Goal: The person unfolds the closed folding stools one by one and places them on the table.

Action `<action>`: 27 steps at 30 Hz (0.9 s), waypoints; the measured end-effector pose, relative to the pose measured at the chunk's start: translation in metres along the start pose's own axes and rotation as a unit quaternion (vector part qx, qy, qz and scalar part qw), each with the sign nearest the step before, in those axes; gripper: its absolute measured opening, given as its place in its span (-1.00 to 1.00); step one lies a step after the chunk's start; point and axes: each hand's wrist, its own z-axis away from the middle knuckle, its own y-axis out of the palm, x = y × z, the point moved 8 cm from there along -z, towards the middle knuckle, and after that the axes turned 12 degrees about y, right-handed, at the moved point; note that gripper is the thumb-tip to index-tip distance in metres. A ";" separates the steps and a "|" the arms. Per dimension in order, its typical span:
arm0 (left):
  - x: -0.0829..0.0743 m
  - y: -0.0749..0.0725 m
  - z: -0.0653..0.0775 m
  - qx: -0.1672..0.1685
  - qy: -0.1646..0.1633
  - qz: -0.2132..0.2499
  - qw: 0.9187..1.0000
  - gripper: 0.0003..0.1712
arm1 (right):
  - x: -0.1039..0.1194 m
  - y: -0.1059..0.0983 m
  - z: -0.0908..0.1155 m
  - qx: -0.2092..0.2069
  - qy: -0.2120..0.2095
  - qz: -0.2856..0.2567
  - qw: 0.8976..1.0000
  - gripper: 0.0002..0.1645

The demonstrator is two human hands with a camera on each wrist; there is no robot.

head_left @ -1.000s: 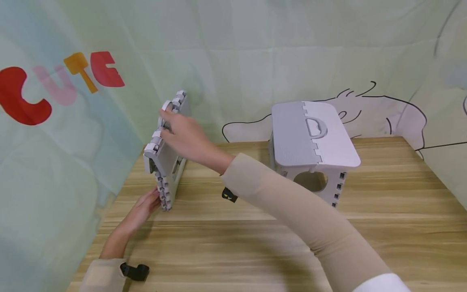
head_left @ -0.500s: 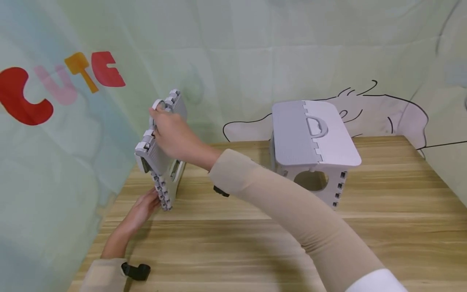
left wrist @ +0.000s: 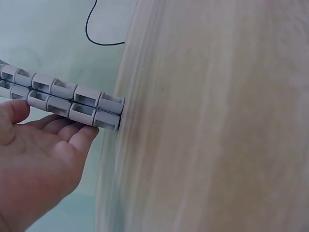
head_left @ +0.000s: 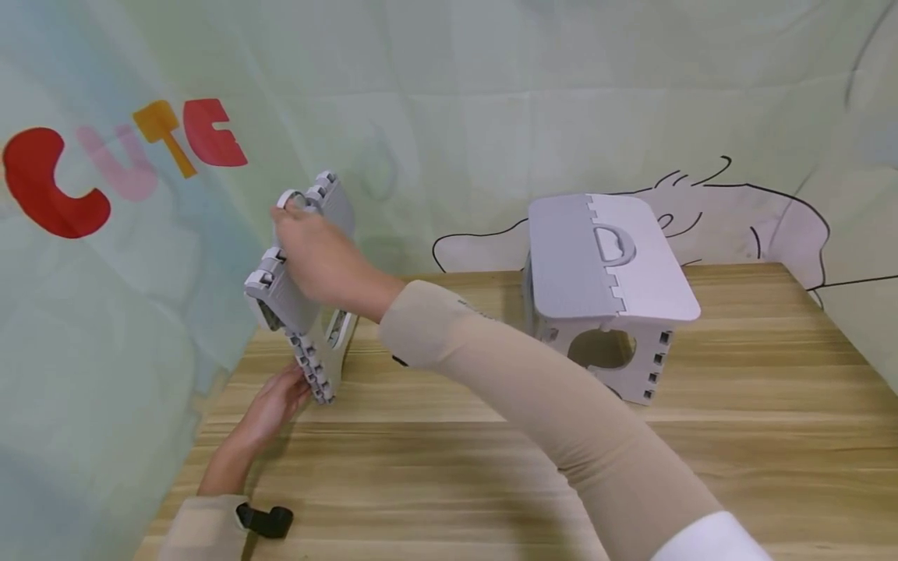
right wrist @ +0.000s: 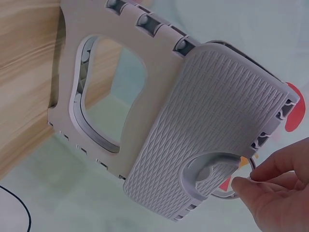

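At the left of the table a grey and white folding step stool stands on its legs, nearly folded flat. Its seat is creased upward at the middle, with the textured halves hanging down. My right hand pinches the loop handle at the top of that crease. Low on the stool's left side, my left hand rests with extended fingers against the leg panel. In the left wrist view the fingertips and thumb touch beneath the panel's hinged edge.
A second folding stool stands unfolded on the wooden table, right of centre. Printed fabric hangs behind the table and along its left side. My right sleeve crosses over the table's middle.
My right hand has moved left with the handle, and the stool's seat leans further left, away from the legs. My left hand stays at the base.
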 end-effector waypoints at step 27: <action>0.003 -0.008 0.006 -0.048 -0.019 0.015 0.999 -0.27 | 0.014 0.019 -0.004 -0.006 -0.046 0.127 0.991 -0.14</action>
